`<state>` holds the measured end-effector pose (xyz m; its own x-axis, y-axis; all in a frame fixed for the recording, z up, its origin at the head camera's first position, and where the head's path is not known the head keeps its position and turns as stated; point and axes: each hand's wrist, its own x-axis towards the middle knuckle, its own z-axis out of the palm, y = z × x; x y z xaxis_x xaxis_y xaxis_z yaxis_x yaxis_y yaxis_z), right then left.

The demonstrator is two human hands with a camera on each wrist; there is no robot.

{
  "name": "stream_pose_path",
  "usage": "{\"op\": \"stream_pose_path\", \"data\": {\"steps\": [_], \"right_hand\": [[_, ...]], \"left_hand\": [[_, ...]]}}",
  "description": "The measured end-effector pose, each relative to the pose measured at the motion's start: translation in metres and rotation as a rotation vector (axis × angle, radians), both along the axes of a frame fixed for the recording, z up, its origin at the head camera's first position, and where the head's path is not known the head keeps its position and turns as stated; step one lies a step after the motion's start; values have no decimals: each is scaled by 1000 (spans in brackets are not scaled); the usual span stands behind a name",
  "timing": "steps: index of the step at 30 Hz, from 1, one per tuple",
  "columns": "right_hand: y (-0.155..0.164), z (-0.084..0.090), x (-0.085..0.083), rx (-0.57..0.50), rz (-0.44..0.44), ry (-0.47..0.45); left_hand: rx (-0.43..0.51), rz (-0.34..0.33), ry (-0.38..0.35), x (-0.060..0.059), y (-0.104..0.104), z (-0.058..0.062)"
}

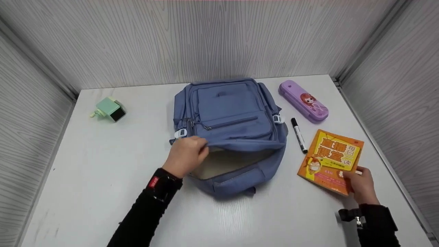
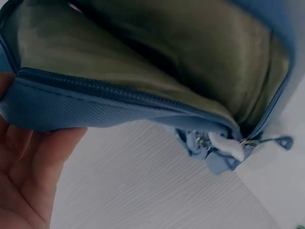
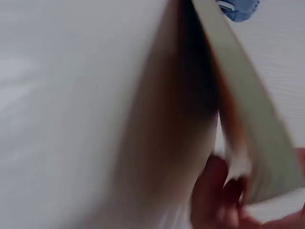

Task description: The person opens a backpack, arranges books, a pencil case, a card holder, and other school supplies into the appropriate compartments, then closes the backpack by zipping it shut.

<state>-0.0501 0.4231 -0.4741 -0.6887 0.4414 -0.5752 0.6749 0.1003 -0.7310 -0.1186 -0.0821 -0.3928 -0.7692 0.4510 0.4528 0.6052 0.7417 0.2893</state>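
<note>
A blue backpack [image 1: 236, 113] lies on the white table with its main compartment unzipped and its pale lining [image 2: 143, 57] showing. My left hand [image 1: 187, 154] pinches the zippered edge of the opening at its left side and holds it up; the left wrist view has the fingers [image 2: 52, 148] at the fabric below the zipper. At the right, my right hand [image 1: 363, 183] grips an orange book [image 1: 331, 161] by its lower right corner, thumb on the cover. The right wrist view shows the book's page edge [image 3: 252, 109] tilted above the table, with fingers beneath it.
A black-and-white marker [image 1: 299, 135] lies between the backpack and the book. Behind it is a purple pencil case [image 1: 303, 101] with a cartoon girl. A small mint-green object [image 1: 109, 108] with a dark end sits at the far left. Wood-grained panels [image 1: 219, 41] enclose the table.
</note>
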Motion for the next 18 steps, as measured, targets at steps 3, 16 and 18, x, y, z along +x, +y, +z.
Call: {"op": "stream_pose_path", "data": {"steps": [3,16,18], "right_hand": [[-3,1,3,62,92,20],[-17,53,34,-445,-53,648],[-22,63,40,-579,23,721]], "left_hand": [[35,25,-28,-20,-4,27],[362,212,-189,-77,-6,81],[405,238,-209,-80,-6,86]]}}
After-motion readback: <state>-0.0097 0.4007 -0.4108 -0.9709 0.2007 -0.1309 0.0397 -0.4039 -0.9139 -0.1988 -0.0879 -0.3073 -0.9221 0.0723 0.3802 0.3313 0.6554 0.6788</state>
